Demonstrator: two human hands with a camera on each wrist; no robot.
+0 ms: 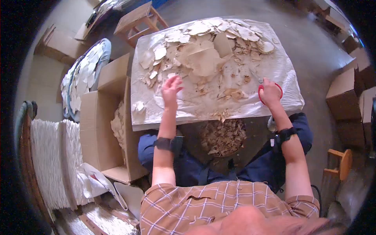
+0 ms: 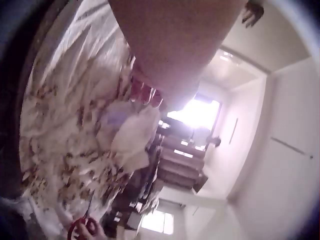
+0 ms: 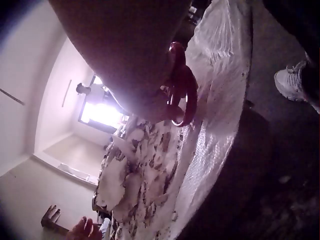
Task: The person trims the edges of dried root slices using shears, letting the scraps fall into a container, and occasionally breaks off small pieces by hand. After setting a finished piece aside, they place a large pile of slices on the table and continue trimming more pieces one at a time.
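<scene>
My right hand grips red-handled scissors over the right side of the table, blades pointing away to the far left. In the right wrist view the red handle loops show beside the fingers. My left hand is raised over the left part of the table, fingers loosely bent, a small whitish piece right at its fingertips. Thin, pale, irregular flat pieces lie heaped across the far half of the table, large ones in the middle. Small brownish scraps are scattered nearer me.
White plastic sheeting covers the table. Below its near edge stands a round container of brown scraps. An open cardboard box with pale pieces is at left, beside a round tray. Wooden stools and cardboard boxes stand around.
</scene>
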